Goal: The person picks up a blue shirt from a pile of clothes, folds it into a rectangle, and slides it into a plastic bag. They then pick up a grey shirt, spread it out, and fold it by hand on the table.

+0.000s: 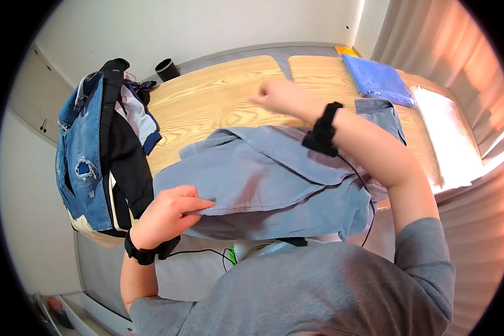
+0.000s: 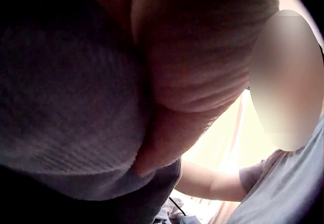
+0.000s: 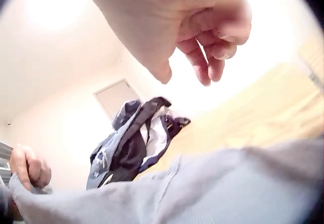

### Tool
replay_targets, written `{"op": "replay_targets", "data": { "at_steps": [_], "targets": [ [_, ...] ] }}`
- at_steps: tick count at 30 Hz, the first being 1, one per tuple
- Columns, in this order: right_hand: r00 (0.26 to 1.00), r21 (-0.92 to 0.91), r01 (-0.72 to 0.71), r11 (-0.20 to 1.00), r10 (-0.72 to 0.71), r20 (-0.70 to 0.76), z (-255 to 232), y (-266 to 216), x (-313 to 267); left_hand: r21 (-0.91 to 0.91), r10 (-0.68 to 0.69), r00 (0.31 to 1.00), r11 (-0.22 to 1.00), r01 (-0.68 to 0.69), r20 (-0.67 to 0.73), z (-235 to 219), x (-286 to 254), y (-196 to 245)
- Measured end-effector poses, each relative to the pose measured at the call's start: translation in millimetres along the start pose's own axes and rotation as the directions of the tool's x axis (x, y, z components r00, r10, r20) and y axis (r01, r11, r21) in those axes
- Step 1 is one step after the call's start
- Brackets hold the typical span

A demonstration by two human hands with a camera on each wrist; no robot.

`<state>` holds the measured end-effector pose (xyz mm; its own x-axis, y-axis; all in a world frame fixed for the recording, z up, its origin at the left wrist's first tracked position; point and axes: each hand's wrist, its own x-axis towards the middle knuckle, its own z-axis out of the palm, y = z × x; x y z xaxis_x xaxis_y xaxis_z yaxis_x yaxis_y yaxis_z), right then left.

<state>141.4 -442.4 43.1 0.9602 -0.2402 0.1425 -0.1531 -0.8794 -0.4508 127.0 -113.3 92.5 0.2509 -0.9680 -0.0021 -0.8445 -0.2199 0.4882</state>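
Observation:
A grey-blue shirt [image 1: 263,173] lies spread in loose folds along the near side of the table, its front edge hanging over. My left hand [image 1: 167,217] pinches the shirt's edge at its near left corner, thumb and fingers on the cloth. Close up in the left wrist view, the shirt fabric [image 2: 76,117] looks finely ribbed beside the hand. Above the table, past the shirt's far edge, my right hand [image 1: 285,96] hovers with fingers loosely bent and nothing in them. The right wrist view shows a gap between its thumb and fingers. A shirt sleeve [image 1: 379,109] extends toward the back right.
A pile of clothes [image 1: 103,151], with ripped jeans and dark garments, hangs over the table's left end. At the back right lie a blue plastic-wrapped packet [image 1: 378,81] and clear plastic sheets [image 1: 445,134]. A black bin [image 1: 167,70] stands behind the wooden table [image 1: 218,84].

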Motion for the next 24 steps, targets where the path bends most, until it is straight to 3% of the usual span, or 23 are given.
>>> {"op": "replay_targets", "data": {
  "at_steps": [1, 3, 4, 6, 9, 10, 11, 12, 13, 14, 15, 16, 17, 18, 20, 22, 23, 24],
  "targets": [
    [0.991, -0.035, 0.022, 0.999, -0.017, 0.130, 7, -14, -3, -0.008, 0.022, 1.000, 1.000, -0.022, -0.018, 4, 3, -2],
    [0.974, -0.130, 0.091, 0.987, -0.061, 0.220, 34, -32, -12, -0.025, 0.042, 0.999, 0.999, -0.043, -0.011, 7, 7, 5],
    [0.963, -0.191, 0.190, 0.963, -0.146, 0.225, 52, -33, -14, -0.044, 0.057, 0.998, 0.997, -0.057, -0.009, 8, 9, 8],
    [0.944, -0.186, 0.169, 0.968, -0.104, 0.314, 63, -38, -19, -0.019, 0.059, 0.998, 0.998, -0.059, 0.002, 8, 6, 13],
    [0.975, -0.054, 0.118, 0.992, -0.106, 0.196, 56, -20, -6, 0.028, 0.028, 0.999, 0.999, -0.029, 0.045, 1, -5, 19],
    [0.978, -0.090, 0.003, 0.996, 0.016, 0.209, 33, -20, -1, 0.029, 0.025, 0.999, 0.999, -0.026, 0.043, -4, -9, 20],
    [0.998, -0.056, -0.007, 0.998, 0.011, 0.064, 6, -16, -7, 0.028, 0.009, 1.000, 1.000, -0.009, 0.019, -10, -13, 20],
    [0.999, -0.093, -0.050, 0.994, 0.050, 0.000, -7, 4, 6, 0.024, -0.006, 1.000, 1.000, 0.006, -0.004, -15, -17, 19],
    [0.995, -0.018, -0.102, 0.995, 0.101, -0.017, -43, 11, -2, 0.046, -0.011, 0.999, 0.999, 0.013, -0.048, -20, -18, 18],
    [0.989, -0.063, -0.081, 0.995, 0.072, -0.133, -81, 13, -16, 0.051, -0.029, 0.997, 0.998, 0.033, -0.076, -26, -18, 17],
    [0.957, 0.037, -0.043, 0.998, 0.052, -0.286, -94, 46, -11, 0.063, -0.046, 0.995, 0.997, 0.052, -0.092, -33, -16, 16],
    [0.938, 0.095, -0.090, 0.991, 0.116, -0.327, -123, 54, -21, 0.075, -0.060, 0.992, 0.995, 0.069, -0.110, -38, -14, 15],
    [0.847, 0.105, 0.057, 0.993, 0.007, -0.531, -135, 90, -15, 0.088, -0.081, 0.988, 0.992, 0.094, -0.134, -44, -10, 12],
    [0.904, 0.375, -0.160, 0.913, 0.288, -0.316, -168, 76, -32, 0.116, -0.057, 0.987, 0.990, 0.074, -0.149, -49, -2, 5],
    [0.909, 0.611, -0.105, 0.784, 0.325, -0.261, -193, 112, -24, 0.209, -0.024, 0.982, 0.976, 0.064, -0.185, -63, 22, -14],
    [0.878, 0.727, -0.117, 0.677, 0.413, -0.243, -213, 134, -7, 0.338, -0.014, 0.976, 0.937, 0.089, -0.217, -83, 52, -50],
    [0.872, 0.727, -0.109, 0.678, 0.415, -0.257, -217, 153, 11, 0.323, -0.040, 0.965, 0.938, 0.126, -0.259, -93, 70, -74],
    [0.861, 0.727, 0.134, 0.673, 0.285, -0.422, -215, 176, 33, 0.306, -0.067, 0.952, 0.938, 0.162, -0.300, -103, 91, -102]
  ]
}}
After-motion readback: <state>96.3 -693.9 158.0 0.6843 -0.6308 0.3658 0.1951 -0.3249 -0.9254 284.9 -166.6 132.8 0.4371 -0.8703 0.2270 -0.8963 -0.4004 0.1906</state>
